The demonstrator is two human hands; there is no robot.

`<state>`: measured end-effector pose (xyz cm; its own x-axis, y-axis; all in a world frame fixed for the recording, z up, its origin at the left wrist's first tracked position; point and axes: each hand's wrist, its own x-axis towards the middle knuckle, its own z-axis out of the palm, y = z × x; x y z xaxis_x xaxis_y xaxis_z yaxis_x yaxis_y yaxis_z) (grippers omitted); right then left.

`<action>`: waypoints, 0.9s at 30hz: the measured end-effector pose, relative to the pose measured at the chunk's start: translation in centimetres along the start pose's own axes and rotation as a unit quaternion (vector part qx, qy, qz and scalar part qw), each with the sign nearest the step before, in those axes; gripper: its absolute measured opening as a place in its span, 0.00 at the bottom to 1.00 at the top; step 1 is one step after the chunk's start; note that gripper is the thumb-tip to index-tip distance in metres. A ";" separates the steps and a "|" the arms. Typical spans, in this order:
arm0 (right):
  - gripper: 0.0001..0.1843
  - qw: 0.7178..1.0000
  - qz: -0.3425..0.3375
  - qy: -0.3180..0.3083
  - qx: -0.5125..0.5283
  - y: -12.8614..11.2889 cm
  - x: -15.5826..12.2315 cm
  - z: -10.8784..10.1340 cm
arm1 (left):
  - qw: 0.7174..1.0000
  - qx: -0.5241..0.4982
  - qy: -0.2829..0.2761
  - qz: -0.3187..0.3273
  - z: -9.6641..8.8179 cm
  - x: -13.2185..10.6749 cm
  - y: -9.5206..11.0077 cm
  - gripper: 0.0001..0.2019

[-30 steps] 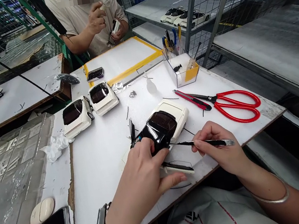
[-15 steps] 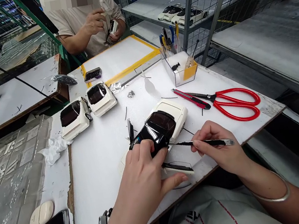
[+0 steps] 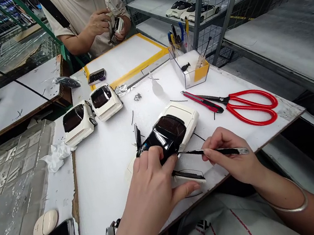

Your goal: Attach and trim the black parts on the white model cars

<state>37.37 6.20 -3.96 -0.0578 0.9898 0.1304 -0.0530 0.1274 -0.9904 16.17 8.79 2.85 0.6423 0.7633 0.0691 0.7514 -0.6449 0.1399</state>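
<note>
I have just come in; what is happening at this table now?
The left hand rests on a white-and-black model car with open doors, while the right hand holds a slim tool, its tip by the car's side. Two more model cars stand farther left; red-handled scissors lie to the right. Opposite, another person holds an object.

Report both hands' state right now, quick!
Left hand: fingers bent, resting on the model car; whether it grips cannot be told.
Right hand: closed, holding a slim dark tool, tip at the car.
</note>
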 end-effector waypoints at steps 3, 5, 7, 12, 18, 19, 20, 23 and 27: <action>0.08 1.000 0.006 0.001 0.000 0.0 0.0 0.0 | 1.000 0.001 -0.002 -0.002 0.0 0.0 0.1 0.27; 0.08 1.000 0.012 0.004 -0.005 0.0 0.0 0.1 | 1.000 0.002 -0.007 -0.005 0.0 0.0 0.2 0.26; 0.09 1.000 0.020 0.006 -0.011 0.0 -0.1 0.1 | 1.000 0.002 -0.009 -0.008 0.0 0.1 0.3 0.26; 0.11 0.998 0.040 -0.002 -0.053 -0.5 0.0 0.0 | 1.000 -0.002 -0.004 -0.009 0.0 0.2 0.3 0.25; 0.09 0.973 0.027 -0.093 -0.210 -4.0 2.0 -0.3 | 0.999 -0.034 -0.026 -0.005 -0.4 -0.3 -0.1 0.20; 0.08 0.965 0.018 -0.114 -0.235 -4.8 2.5 -0.2 | 0.999 -0.039 -0.030 -0.006 -0.4 -0.3 -0.2 0.18; 0.08 0.956 0.012 -0.136 -0.258 -5.6 3.1 0.1 | 0.998 -0.043 -0.034 -0.008 -0.5 -0.4 -0.3 0.17; 0.09 0.925 -0.002 -0.193 -0.328 -7.6 4.9 1.3 | 0.998 -0.054 -0.042 -0.014 -0.6 -0.3 -0.4 0.16; 0.09 0.876 -0.016 -0.229 -0.425 -8.9 6.5 3.1 | 0.996 -0.070 -0.059 -0.019 -0.7 0.0 -0.3 0.15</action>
<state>34.39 11.35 5.85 -0.4742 0.8799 -0.0302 0.6874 0.3486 -0.6372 15.82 9.07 3.49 0.6330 0.7723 -0.0533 0.7525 -0.5977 0.2766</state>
